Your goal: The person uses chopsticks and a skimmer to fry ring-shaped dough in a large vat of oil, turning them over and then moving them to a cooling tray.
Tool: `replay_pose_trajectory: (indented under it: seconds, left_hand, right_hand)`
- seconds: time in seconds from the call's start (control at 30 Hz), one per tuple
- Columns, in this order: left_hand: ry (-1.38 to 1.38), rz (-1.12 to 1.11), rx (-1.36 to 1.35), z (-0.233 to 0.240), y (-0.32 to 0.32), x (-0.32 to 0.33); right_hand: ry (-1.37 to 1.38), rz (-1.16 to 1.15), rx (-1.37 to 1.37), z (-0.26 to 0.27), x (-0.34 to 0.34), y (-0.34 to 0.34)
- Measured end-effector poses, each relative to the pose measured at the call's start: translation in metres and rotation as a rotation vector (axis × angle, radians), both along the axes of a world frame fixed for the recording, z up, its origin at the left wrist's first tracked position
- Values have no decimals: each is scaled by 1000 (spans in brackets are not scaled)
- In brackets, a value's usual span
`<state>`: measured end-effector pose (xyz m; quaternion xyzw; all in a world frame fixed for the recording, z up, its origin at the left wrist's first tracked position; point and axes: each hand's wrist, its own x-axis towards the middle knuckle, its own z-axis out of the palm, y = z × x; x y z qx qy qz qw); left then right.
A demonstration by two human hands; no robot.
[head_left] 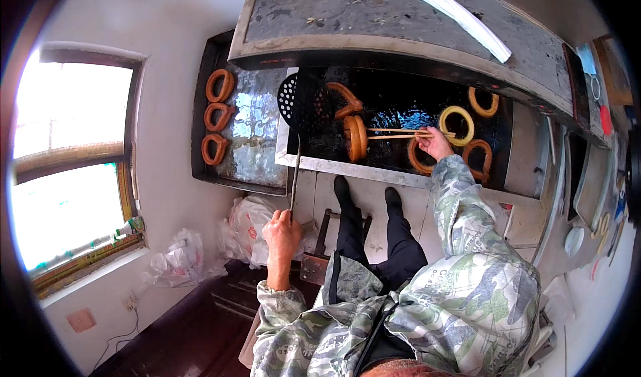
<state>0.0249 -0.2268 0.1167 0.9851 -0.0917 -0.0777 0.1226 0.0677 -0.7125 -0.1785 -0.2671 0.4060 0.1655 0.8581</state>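
Observation:
My left hand (282, 230) grips the long handle of a perforated skimmer (287, 99), whose dark head hangs over the left end of a fryer of dark oil (300, 162). My right hand (434, 144) holds long wooden chopsticks (390, 137). Their tips reach browned dough rings (358, 139) near the fryer's left part; whether they pinch them I cannot tell. Behind these lies another browned dough piece (345, 101), partly by the skimmer. A pale yellow dough ring (442, 121) floats beside my right hand. Darker rings (478, 159) lie around it, one (418, 157) partly under that hand.
Left of the fryer, a black-rimmed metal tray (260, 151) holds three browned rings (220, 85). Beyond it runs a grey worktop (325, 14) with a white strip (460, 21). A stool (314, 268) and plastic bags (253, 226) stand near my legs.

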Motion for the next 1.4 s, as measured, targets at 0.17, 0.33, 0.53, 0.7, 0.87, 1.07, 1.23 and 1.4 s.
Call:
replay_pose_trajectory:
  seconds: [0.17, 0.33, 0.53, 0.7, 0.87, 1.07, 1.23, 1.4]
  left_hand:
    - [83, -79, 156, -18, -4, -1]
    - [153, -165, 236, -39, -9, 0]
    - [220, -231, 119, -51, -28, 14]
    - [243, -267, -119, -79, -29, 25]
    - [516, 13, -520, -97, -29, 24]
    - [671, 176, -668, -106, -32, 10]
    - [532, 48, -676, -86, -30, 4]
    - [489, -8, -659, -58, -21, -2]
  right_hand:
    - [-50, -8, 26, -2, -19, -22]
    - [-73, -64, -5, 11, -24, -18]
    - [-115, -95, -175, 54, -4, -1]
    - [-173, -40, -454, 110, 21, 27]
    - [-218, 12, -677, 164, 19, 27]
    - [-306, -292, -1035, 220, -15, -15]
    - [-177, -36, -1158, 211, -36, 0]
    - [-209, -160, -1002, 210, -43, 19]
